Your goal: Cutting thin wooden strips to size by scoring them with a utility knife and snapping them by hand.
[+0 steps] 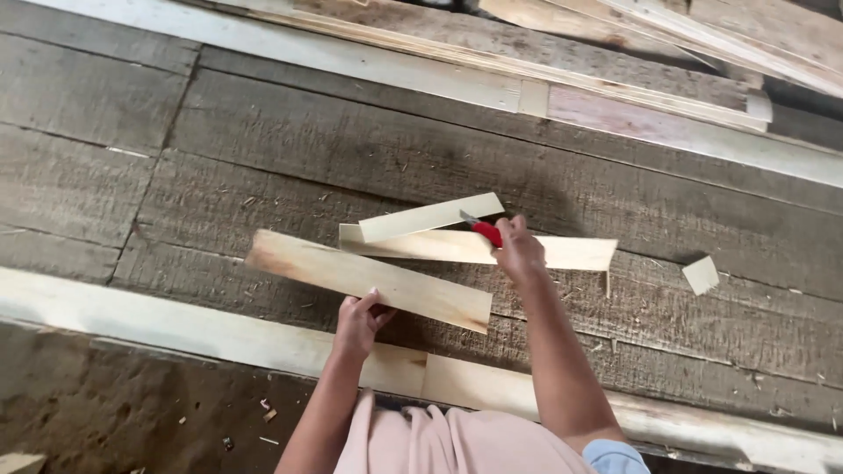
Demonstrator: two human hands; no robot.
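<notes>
On a grey plank bench (263,132), the left hand (358,320) grips the near edge of a pale veneer strip (369,279), while the right hand (520,250) clasps a red-handled knife (483,230) over a second strip (527,252), a small offcut (700,275) lying well apart.

Both arms are bare right down to the wrists, no sleeves, gloves, watch or rings that I can spot. Pale pink cloth (457,443) covers the front at the bottom edge, with a light blue bit (615,458) beside it.
</notes>
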